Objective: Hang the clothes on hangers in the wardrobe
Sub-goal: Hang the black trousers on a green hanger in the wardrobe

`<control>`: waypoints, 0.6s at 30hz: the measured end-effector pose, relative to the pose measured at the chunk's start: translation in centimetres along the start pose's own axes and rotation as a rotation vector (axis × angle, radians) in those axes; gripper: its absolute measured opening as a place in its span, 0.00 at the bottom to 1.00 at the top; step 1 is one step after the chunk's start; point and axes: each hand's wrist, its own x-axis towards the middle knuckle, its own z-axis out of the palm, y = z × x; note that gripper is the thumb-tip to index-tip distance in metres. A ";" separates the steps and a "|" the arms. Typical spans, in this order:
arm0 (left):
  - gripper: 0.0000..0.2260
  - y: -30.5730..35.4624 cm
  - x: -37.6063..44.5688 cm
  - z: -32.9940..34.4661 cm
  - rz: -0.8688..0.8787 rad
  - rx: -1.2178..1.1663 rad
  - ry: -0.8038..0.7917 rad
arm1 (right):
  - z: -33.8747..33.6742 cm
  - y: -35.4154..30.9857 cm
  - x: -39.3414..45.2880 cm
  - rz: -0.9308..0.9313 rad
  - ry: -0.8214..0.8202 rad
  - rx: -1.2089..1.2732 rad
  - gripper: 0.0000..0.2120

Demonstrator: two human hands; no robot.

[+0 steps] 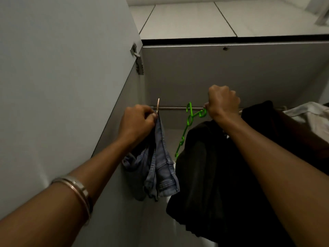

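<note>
Blue jeans (160, 168) hang from a pale hanger (158, 105) hooked on the wardrobe rail (174, 108); the left hand (138, 122) pinches the hanger just under the hook. Further right along the rail, the right hand (222, 102), fingers curled, grips the top of a green hanger (191, 120), with a dark garment (204, 166) below that wrist. Grey wardrobe walls (231, 72) and an open door (62, 77) surround them; pale tiled ceiling above. Clothes at far right are cut off, the dark folds hard to read

Right end of the rail (178, 108) hidden behind dark garment (204, 166)
</note>
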 end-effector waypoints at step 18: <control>0.07 -3.2 8.4 3.5 -0.235 0.038 0.152 | 4.7 -2.6 6.8 0.001 0.000 -0.015 0.25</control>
